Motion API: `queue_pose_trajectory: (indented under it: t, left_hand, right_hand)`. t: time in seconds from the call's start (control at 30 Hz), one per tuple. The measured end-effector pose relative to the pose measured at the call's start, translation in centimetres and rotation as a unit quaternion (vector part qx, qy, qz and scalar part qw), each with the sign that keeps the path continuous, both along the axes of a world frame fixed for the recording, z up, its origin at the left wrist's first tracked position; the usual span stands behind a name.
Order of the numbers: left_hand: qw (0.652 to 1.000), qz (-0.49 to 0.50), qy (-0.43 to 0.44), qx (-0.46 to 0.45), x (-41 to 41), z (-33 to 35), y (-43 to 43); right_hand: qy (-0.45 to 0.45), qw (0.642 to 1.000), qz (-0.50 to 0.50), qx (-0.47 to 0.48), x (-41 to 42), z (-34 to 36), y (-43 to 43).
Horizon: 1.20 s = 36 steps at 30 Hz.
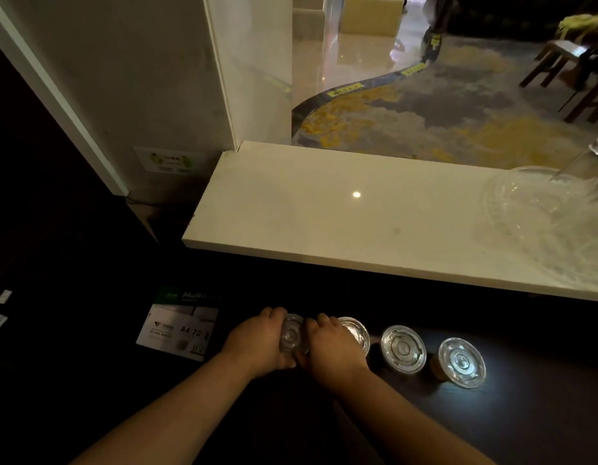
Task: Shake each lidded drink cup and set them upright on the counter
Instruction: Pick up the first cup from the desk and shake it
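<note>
Several lidded drink cups stand in a row on the dark lower counter (pixel 525 414). Both hands hold the leftmost cup (pixel 292 333), whose clear lid shows between them. My left hand (pixel 260 340) grips its left side and my right hand (pixel 331 347) grips its right side, fingers curled round it. Right of my right hand stand three more upright cups: one (pixel 356 332) partly hidden behind the hand, one (pixel 404 349) in the middle, and one (pixel 462 362) at the right end with brownish contents showing.
A raised white stone ledge (pixel 341 213) runs above the dark counter. Clear plastic lids and cups (pixel 542 203) lie at its right end. An A4 paper box (pixel 180 327) sits left of my hands. A wall and glass panel rise at the left.
</note>
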<state>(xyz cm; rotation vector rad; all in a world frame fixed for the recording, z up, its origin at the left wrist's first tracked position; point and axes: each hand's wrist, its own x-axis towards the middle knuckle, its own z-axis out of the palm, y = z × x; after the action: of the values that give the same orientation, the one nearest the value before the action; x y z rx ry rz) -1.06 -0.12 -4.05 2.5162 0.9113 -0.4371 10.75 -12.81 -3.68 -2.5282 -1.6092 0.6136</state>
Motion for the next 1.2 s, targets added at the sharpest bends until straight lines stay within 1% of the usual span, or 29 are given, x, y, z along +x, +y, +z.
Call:
queue_pose_trajectory:
  t: [0.13,0.3,0.43,0.5,0.53,0.6,0.67,0.73,0.8,0.87,1.0,1.13,1.2]
  left_hand:
    - [1.000,0.022,-0.015,-0.002,-1.8,-0.3,-2.6]
    - [0.999,0.018,-0.030,-0.003,-3.8,-0.7,-5.9]
    - [0.999,0.012,-0.033,0.011,-4.8,-1.2,-8.0]
    - [0.999,0.023,-0.031,-0.003,-4.9,-1.3,-8.1]
    - [0.999,0.033,-0.032,-0.019,-5.0,-1.2,-8.0]
    - [0.995,0.069,-0.050,-0.059,-5.0,-1.1,-7.5]
    - [0.982,0.139,-0.078,-0.102,-5.0,-1.0,-7.1]
    - [0.965,0.206,-0.088,-0.135,-4.8,-1.2,-6.8]
    - [0.961,0.219,-0.071,-0.154,-4.6,-1.7,-6.6]
    - [0.957,0.221,-0.065,-0.176,-4.7,-2.2,-6.6]
    - [0.942,0.248,-0.059,-0.218,-5.6,-3.3,-7.1]
    - [0.900,0.294,-0.067,-0.313,-6.5,-3.8,-8.6]
    - [0.890,0.298,-0.061,-0.340,-6.7,-3.4,-8.8]
  right_hand:
    - [0.039,0.999,-0.010,-0.010,-1.3,-0.4,-1.7]
    - [0.074,0.996,-0.031,-0.029,-2.7,-0.6,-5.3]
    - [0.087,0.996,-0.028,-0.014,-3.4,-0.8,-7.6]
    - [0.103,0.994,-0.037,-0.005,-3.5,-1.1,-8.1]
    - [0.120,0.991,-0.058,0.001,-3.5,-1.3,-8.2]
    - [0.163,0.977,-0.134,0.016,-3.4,-1.8,-8.3]
    - [0.202,0.958,-0.205,0.014,-3.2,-2.4,-8.4]
    - [0.252,0.941,-0.227,-0.018,-2.9,-3.1,-8.4]
    - [0.318,0.920,-0.228,-0.038,-3.0,-3.6,-8.5]
    - [0.353,0.906,-0.231,-0.030,-3.2,-3.9,-8.5]
    - [0.340,0.906,-0.252,-0.016,-3.2,-3.8,-7.4]
    - [0.295,0.923,-0.248,-0.004,-2.8,-3.7,-5.9]
    - [0.285,0.926,-0.248,0.000,-2.9,-3.7,-5.5]
